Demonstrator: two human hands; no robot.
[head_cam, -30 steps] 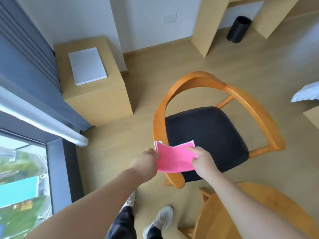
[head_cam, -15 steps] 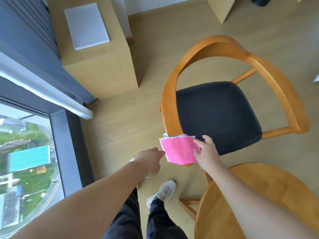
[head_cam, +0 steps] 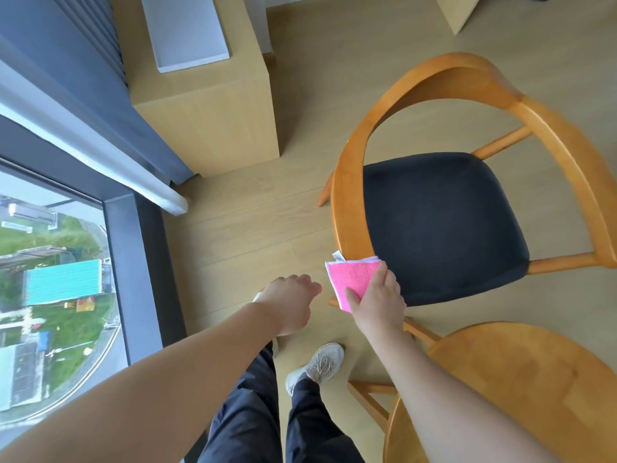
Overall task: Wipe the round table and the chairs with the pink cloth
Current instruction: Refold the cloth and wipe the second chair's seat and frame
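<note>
A wooden chair [head_cam: 354,182] with a curved backrest rail and a black seat [head_cam: 440,222] stands ahead of me. My right hand [head_cam: 380,302] presses the folded pink cloth [head_cam: 350,277] onto the near end of the chair's left rail, at the seat's front corner. My left hand [head_cam: 290,302] hangs free to the left of the cloth, holding nothing, fingers loosely curled. The round wooden table [head_cam: 534,389] fills the lower right, partly behind my right forearm.
A light wooden cabinet [head_cam: 207,115] with a white flat box [head_cam: 187,28] on top stands at the upper left. A window [head_cam: 50,295] and grey curtain [head_cam: 73,61] run along the left. My legs and white shoes [head_cam: 317,362] are on the wood floor.
My left hand let go of the cloth and drew back left. My right hand brought the cloth down onto the chair's left rail end. The view tilted down and closer.
</note>
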